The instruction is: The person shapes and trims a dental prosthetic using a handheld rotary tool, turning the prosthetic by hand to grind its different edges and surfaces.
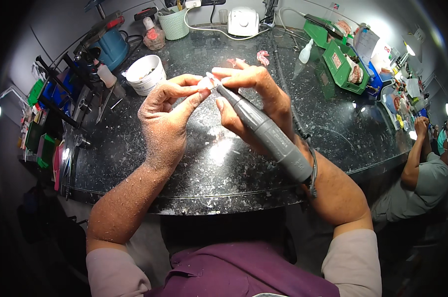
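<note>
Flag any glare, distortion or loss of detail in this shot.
Head view: bright glare on the dark worktop, mid-picture; head view: fisheye bending bows the worktop's front edge, and the picture's corners fall dark; head view: the pale piece in the left hand looks washed out, its detail hard to read; head view: the grey handpiece reads fairly sharp.

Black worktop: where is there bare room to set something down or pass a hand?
Though dust-speckled, the worktop looks free at the front, between the left hand and grey handpiece, and between the right hand and front green bin. Crowded: left, by the blue device, and right, around that bin.
</note>
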`<state>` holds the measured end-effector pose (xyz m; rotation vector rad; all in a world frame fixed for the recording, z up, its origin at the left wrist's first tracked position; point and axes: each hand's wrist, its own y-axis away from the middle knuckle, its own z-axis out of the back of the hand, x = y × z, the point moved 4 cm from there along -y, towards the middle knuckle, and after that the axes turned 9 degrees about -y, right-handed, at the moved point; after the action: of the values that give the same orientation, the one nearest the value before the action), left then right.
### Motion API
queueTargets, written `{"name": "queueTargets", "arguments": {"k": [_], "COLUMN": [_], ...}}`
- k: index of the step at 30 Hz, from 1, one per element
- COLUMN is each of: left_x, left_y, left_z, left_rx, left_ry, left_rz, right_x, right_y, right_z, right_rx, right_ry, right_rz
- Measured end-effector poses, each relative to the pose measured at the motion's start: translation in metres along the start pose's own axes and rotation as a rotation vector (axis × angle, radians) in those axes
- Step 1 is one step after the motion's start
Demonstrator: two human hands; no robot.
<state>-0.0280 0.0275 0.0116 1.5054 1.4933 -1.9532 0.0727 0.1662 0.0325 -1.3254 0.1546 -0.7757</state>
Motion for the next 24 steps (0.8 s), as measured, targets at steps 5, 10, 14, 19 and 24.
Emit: {"name": "queueTargets", "arguments": {"k": [5,10,14,19,24], "left_x": [0.0001,-0.0027,-0.0033,-0.0009,-0.0011], "left_y": [0.0010,0.0007,0.0009,0.0005,0.0009], "left_z": [0.0021,0.0002,0.0005,-0.0001,0.0005], "left_rx": [-0.028,-0.024,-0.008,-0.009,-0.015], "left_ry": [-0.001,0.004,0.008,-0.007,0.029], "left_rz": [-0.007,-0.012,-0.008,-0.018,-0.006], "right_x": [0.0030,-0.0001,0.0013,-0.0012,-0.0016], "right_y": [-0.0028,-0.0005,-0.0007,-0.0002,-0.0005], "right_z": [0.0016,0.0020,0.0007,0.0026,0.0015], "right_rx": [0.011,-0.037,-0.025,-0.040,-0.038], "right_ry": [0.041,-0.069,-0.058,-0.022,-0.064], "right_rz": [0.003,-0.073,-0.074,-0.088,-0.089]}}
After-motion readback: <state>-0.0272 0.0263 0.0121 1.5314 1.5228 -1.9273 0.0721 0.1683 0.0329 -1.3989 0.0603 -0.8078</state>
